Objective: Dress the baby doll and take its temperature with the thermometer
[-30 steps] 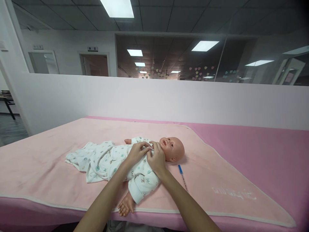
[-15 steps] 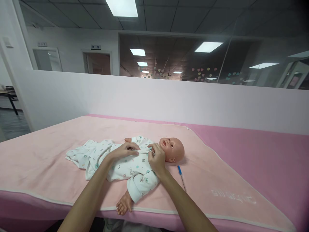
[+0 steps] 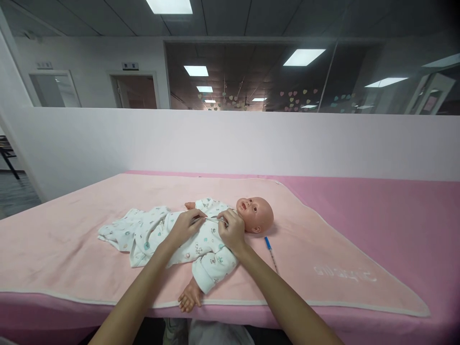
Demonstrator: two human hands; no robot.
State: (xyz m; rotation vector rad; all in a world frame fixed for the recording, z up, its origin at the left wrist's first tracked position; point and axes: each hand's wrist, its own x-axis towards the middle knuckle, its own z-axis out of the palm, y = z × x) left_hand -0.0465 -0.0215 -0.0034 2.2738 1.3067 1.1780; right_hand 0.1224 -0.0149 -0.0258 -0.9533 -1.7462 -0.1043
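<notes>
At the frame's lower centre, your left hand (image 3: 187, 226) and right hand (image 3: 232, 232) pinch a white strip (image 3: 212, 219), seemingly for tension. The blanket (image 3: 334, 244) supports the doll (image 3: 259, 214).

Doll (image 3: 210, 243) lay face-up on blanket (image 3: 323, 249), head (image 3: 260, 214) right, body running left. Blanket lay on table (image 3: 395, 211); partition (image 3: 251, 143) stood behind, window (image 3: 247, 79) above it. Left hand (image 3: 185, 224) was over doll's chest; right hand (image 3: 232, 230) by its neck; tie (image 3: 212, 218) between them. Pen (image 3: 270, 249) lay before the head. Doll's near hand (image 3: 191, 294) lay at blanket's front edge.
</notes>
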